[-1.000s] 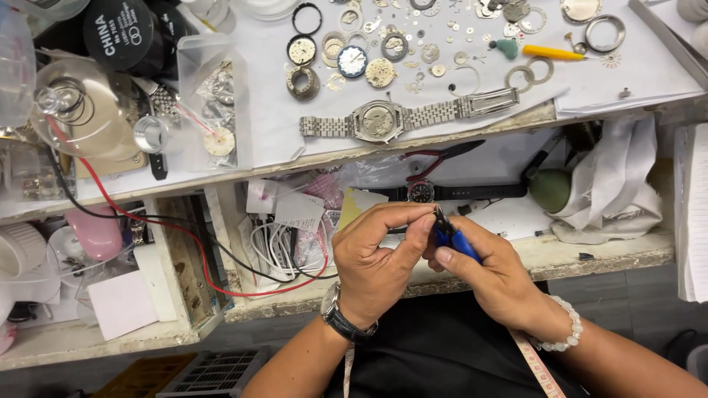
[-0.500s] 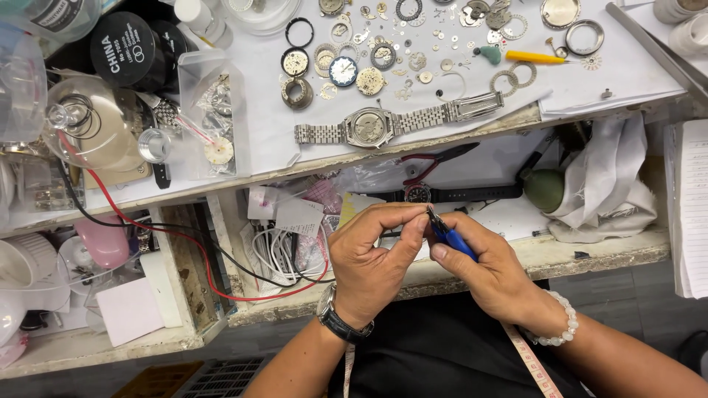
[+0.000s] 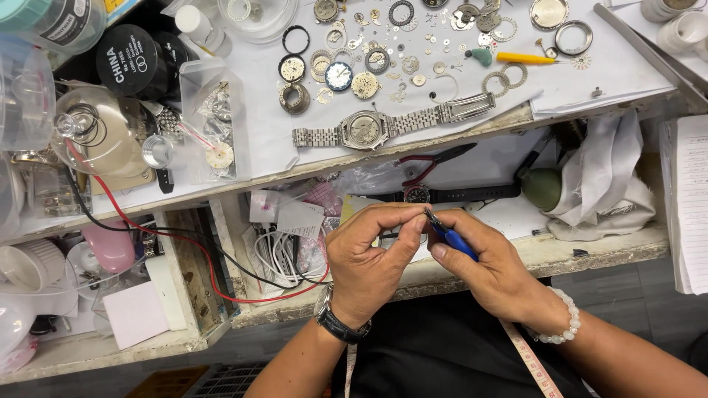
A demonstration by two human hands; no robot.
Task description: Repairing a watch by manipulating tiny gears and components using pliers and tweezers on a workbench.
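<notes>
Seen from above, two hands meet in front of a cluttered tabletop (image 3: pixel 605 88). The right hand (image 3: pixel 490 269) is closed around a small tool with a blue handle (image 3: pixel 459 242), its metal tip pointing toward the left hand (image 3: pixel 369 258). The left hand's fingers are pinched together at that tip; what they grip is too small to tell. Beyond the hands, a steel watch (image 3: pixel 365 130) lies caseback up on white paper among loose gears and rings, with a yellow-handled tool (image 3: pixel 525 58) farther back.
</notes>
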